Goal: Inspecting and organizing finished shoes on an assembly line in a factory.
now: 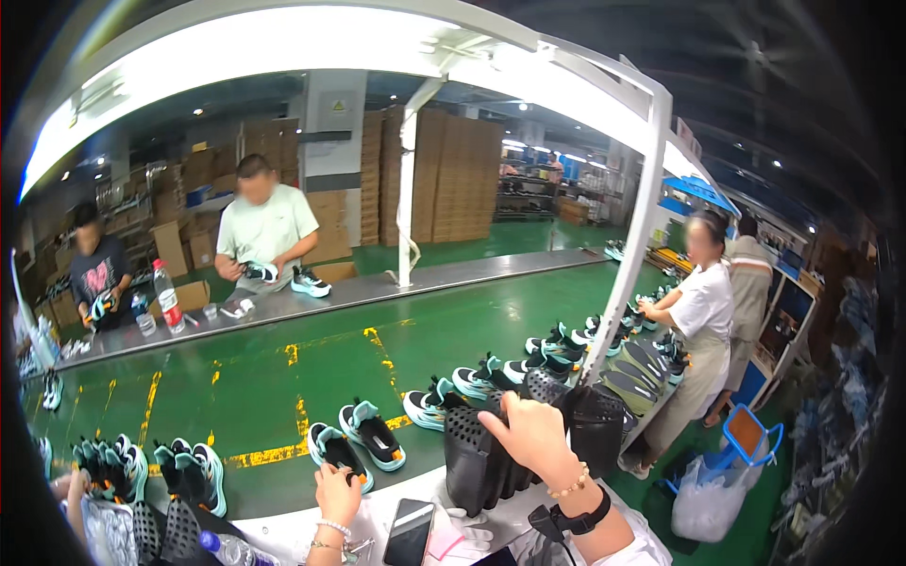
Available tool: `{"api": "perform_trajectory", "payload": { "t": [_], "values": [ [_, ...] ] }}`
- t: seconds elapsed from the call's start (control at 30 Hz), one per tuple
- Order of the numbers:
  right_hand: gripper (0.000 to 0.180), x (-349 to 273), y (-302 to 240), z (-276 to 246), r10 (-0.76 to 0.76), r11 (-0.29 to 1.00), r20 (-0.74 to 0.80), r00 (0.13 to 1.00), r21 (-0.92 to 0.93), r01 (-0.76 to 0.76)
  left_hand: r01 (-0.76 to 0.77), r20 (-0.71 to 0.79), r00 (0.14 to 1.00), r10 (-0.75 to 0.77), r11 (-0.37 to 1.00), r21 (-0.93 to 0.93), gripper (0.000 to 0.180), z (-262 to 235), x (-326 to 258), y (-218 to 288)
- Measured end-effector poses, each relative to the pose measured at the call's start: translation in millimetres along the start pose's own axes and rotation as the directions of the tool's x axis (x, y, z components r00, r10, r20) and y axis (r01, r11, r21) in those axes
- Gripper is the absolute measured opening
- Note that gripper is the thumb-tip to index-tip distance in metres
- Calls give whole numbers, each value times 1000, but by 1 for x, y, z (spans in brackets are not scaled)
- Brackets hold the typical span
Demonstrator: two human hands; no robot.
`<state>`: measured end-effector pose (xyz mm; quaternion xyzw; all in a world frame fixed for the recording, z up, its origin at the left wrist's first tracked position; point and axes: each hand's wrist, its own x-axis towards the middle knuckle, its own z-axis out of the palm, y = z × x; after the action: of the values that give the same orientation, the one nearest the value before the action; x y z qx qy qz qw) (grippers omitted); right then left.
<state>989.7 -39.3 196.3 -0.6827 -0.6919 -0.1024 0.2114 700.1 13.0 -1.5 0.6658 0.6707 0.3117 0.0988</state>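
Note:
My left hand (338, 494) has its fingers at the near end of a black and mint sneaker (332, 447), gripping its edge. A matching sneaker (374, 436) stands just right of it on the green belt. On the right, my right hand (536, 436) reaches over a row of black perforated shoe inserts (472, 464), thumb pointing left and fingers curled over their tops. The fingertips are partly hidden among the inserts. A phone (409, 532) lies on the white ledge between my forearms.
More sneakers (479, 377) line the belt (274, 406) to the right and left. A white post (627, 245) rises beyond my right hand. Co-workers handle shoes across the belt and at right. A bottle (236, 547) and another person's hand (72, 487) are at lower left.

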Motion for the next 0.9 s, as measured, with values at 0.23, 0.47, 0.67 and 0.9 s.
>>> {"api": "perform_trajectory", "payload": {
  "t": [0.23, 0.47, 0.67, 0.9],
  "values": [
    [57, 9, -5, 21, 62, 984, 271, 961, -178, -13, 136, 96, 988, -120, 975, -176, 39, 10, -13, -29],
    [51, 21, -60, 2, -106, 989, -47, 993, 100, 110, 141, 74, 989, -125, 951, -277, 33, 20, -9, -46],
    [55, 52, -152, 181, -347, 927, 419, 839, 292, 237, 153, 77, 988, -137, 954, -257, 29, 24, -7, -57],
    [30, 35, -196, 274, -327, 928, 209, 922, 257, 271, 95, 62, 995, -82, 963, -252, 30, 30, -13, -65]
  ]
}}
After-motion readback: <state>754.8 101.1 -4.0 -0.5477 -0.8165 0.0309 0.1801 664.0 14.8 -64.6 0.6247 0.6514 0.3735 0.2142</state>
